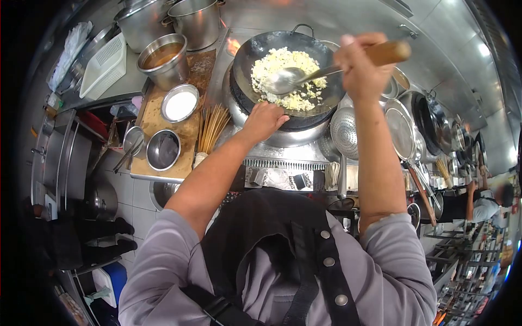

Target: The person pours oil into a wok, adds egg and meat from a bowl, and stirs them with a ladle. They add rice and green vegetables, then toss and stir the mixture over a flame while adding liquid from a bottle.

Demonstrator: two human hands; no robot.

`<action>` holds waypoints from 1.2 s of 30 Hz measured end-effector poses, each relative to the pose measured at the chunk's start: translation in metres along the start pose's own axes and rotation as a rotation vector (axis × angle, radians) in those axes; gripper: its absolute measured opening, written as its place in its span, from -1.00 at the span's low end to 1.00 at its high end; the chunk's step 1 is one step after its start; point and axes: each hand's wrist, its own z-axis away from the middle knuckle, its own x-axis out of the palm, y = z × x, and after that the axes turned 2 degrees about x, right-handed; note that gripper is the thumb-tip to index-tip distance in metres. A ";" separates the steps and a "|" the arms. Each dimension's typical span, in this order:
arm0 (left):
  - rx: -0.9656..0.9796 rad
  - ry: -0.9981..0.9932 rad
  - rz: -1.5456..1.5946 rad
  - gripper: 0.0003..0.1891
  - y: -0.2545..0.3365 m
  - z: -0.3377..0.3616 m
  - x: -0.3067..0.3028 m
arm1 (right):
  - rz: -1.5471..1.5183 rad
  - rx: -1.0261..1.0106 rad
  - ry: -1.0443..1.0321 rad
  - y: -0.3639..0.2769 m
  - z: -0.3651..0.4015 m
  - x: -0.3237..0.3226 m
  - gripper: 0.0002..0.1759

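A dark wok rests on the round steel burner, its loop handle at the far side. Pale yellow and white crumbled food, like egg or rice, lies in it. My right hand is closed around the wooden grip of a metal ladle, whose bowl touches the food. My left hand is at the wok's near rim, fingers closed on the edge, with the thumb showing on the right.
On the left board stand a bowl of white powder, a steel bowl and a pot of brown liquid. Chopsticks lie beside it. A perforated skimmer sits right of the burner. Flame shows behind left. Other people stand farther off.
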 end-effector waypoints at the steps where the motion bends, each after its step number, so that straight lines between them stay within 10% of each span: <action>1: -0.009 -0.023 -0.009 -0.69 0.002 0.001 -0.001 | 0.005 0.074 0.016 0.030 0.013 -0.005 -0.79; 20: 0.036 0.008 -0.019 -0.64 -0.004 0.000 0.004 | 0.477 -0.044 0.145 0.087 -0.025 -0.044 -0.82; 26: 0.025 -0.138 0.006 -0.54 -0.008 -0.018 0.000 | 0.209 0.062 0.155 -0.020 -0.031 -0.014 -0.78; 32: -0.010 -0.162 0.003 -0.54 0.064 -0.017 -0.038 | 0.249 0.163 0.333 0.019 -0.034 -0.030 -0.82; 36: 0.042 -0.225 -0.067 -0.53 0.066 -0.011 -0.025 | 0.065 0.256 0.074 -0.030 -0.040 -0.002 -0.80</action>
